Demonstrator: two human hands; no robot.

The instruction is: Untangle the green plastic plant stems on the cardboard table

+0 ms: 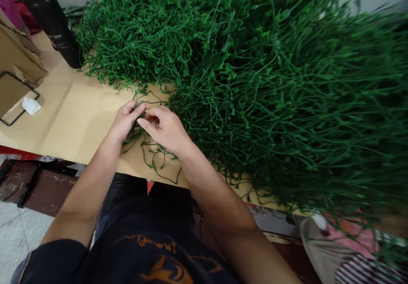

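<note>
Near the middle of the tan work surface, my left hand (127,117) pinches some thin green stems (136,99) between thumb and fingers. Right beside it, my right hand (164,127) has curled fingers close to the same stems, its thumb apart from the index finger; whether its fingertips hold anything is too small to tell. Loose green stems (159,150) lie below and around both hands. A large heap of green plastic-looking stems (229,63) rises behind and to the right of my hands.
A black bottle (52,25) leans at the upper left, by a cardboard box (21,50). On the cardboard-covered table (76,118) lie a black wire frame (35,92) and a white crumpled piece (31,105). Another person's striped clothing (360,271) shows at the lower right.
</note>
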